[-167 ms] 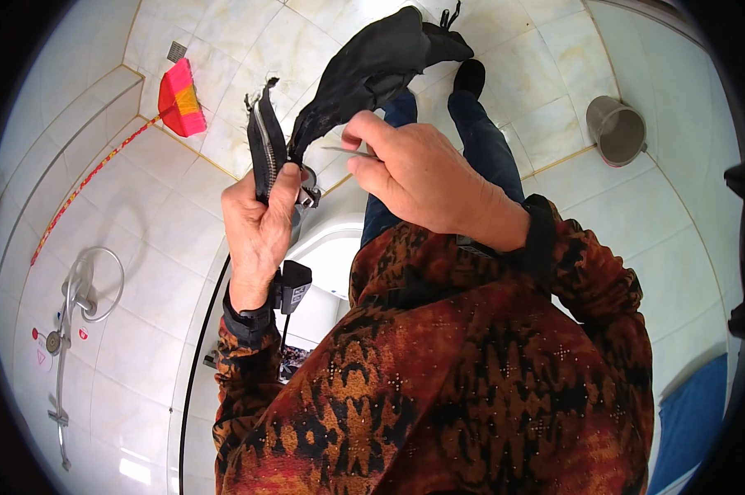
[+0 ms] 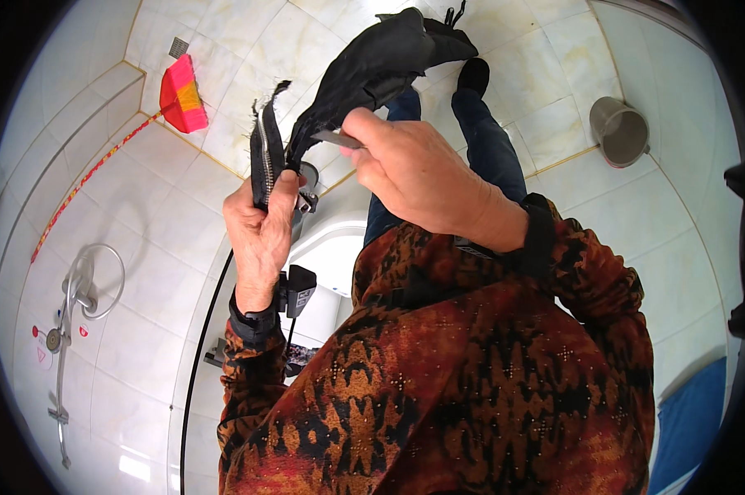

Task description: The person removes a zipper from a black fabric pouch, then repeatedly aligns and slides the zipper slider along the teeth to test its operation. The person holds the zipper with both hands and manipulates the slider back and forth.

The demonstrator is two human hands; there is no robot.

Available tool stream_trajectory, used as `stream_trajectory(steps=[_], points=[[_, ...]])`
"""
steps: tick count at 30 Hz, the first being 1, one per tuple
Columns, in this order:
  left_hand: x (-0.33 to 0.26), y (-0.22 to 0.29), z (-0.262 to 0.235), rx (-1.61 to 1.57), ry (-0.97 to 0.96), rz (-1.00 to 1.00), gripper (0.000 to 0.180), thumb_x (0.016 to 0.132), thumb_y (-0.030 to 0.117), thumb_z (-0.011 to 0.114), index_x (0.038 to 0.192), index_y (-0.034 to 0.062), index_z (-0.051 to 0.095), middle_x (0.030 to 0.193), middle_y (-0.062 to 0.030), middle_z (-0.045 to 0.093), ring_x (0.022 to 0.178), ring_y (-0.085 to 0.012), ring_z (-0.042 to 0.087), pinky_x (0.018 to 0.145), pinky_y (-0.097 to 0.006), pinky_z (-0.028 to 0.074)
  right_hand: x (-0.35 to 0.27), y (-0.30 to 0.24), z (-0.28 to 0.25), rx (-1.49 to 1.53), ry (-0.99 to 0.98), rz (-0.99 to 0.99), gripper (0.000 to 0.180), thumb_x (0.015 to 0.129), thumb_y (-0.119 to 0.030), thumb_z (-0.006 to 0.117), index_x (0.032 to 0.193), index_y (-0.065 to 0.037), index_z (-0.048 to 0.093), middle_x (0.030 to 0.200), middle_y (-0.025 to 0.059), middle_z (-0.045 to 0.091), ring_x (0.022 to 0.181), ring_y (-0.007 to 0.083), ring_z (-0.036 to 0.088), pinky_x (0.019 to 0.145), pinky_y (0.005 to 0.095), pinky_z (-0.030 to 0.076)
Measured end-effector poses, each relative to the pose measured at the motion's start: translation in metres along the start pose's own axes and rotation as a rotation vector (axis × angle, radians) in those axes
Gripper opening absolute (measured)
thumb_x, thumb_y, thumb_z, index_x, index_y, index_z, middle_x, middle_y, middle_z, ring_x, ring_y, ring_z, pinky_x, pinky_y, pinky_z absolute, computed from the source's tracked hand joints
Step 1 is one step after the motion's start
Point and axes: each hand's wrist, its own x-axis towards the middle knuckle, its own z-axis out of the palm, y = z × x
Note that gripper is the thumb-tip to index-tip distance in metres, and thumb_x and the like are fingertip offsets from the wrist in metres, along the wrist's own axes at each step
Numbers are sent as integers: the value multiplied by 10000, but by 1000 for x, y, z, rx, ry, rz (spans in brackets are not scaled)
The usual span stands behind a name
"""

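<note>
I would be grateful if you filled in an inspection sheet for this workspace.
Surface: no worktop seen under the work; it is held up in front of the person, with pale tiled floor beyond.
Job's things: zipper strip with metal teeth and frayed edges; black fabric beside it; thin grey blade, contact with the fabric unclear.
Clutter: red, pink and yellow broom at left; grey bucket at right.
Hands: left hand pinches the zipper strip; right hand grips the blade.
Cables: thin dark line below the black box near the left wrist, possibly a cable.
Surroundings: shower fitting; blue cloth.
</note>
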Motion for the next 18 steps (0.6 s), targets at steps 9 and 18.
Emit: stream_trajectory(steps=[9, 18], points=[[2, -25, 3, -82, 34, -67, 284, 845, 262, 574, 744, -2, 605, 576, 39, 478, 530, -47, 391, 476, -200, 307, -1, 24, 9, -127, -174, 103, 149, 773, -159, 514, 676, -47, 515, 592, 141, 532, 597, 341, 535, 530, 426, 407], [59, -69, 19, -95, -27, -133, 354, 857, 337, 549, 731, 8, 583, 591, 7, 512, 511, -59, 405, 467, -208, 328, -15, 68, -2, -237, -211, 286, 99, 753, -85, 476, 776, -9, 536, 649, 183, 539, 629, 367, 519, 569, 426, 393]])
